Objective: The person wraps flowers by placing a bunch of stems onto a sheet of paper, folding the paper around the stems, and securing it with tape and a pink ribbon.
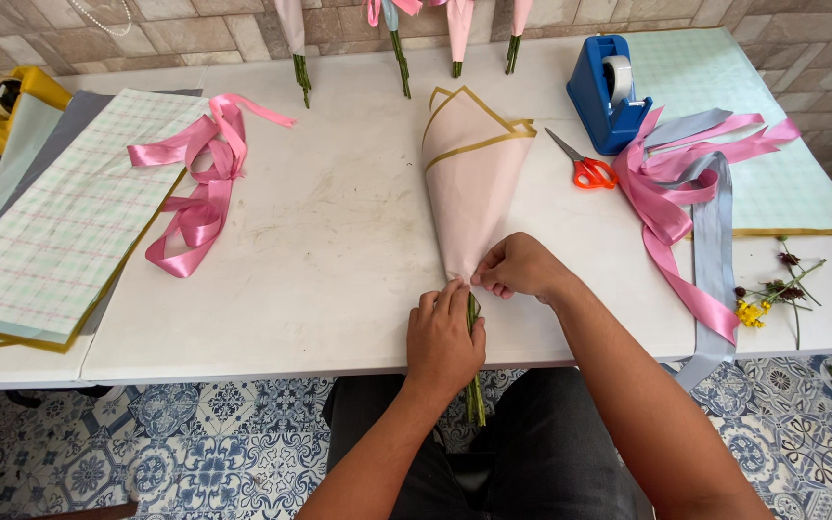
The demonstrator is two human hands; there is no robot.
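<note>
We look down at our 2 hands working at the near edge of a white bench (320,241). Our left hand (443,342) is closed around a bunch of green flower stems (475,395), and its fingers (450,294) press the bottom of a pink paper cone (469,183) with gold edges. Our right hand (522,267) sits just to the right, with its fingers pinched shut on the narrow tip of the cone. The cone lies flat on the bench, and its long way runs from our hands up and away from us, with the wide open end far from us and the pointy end right at our fingers. Both hands touch the same spot, where the paper meets the stems, and the stems poke out toward us and hang past the bench edge. We cannot see the flowers inside, since the paper hides them. To the right lie orange scissors (585,169), a blue tape holder (607,91), and a heap of pink and grey ribbons (686,193), with small yellow flowers (753,310) near the edge. To the left lie checked paper sheets (69,221) and a pink ribbon (199,183). At the far side more wrapped flowers (459,34) are cut off by the top of the view, so we see only their stems.
</note>
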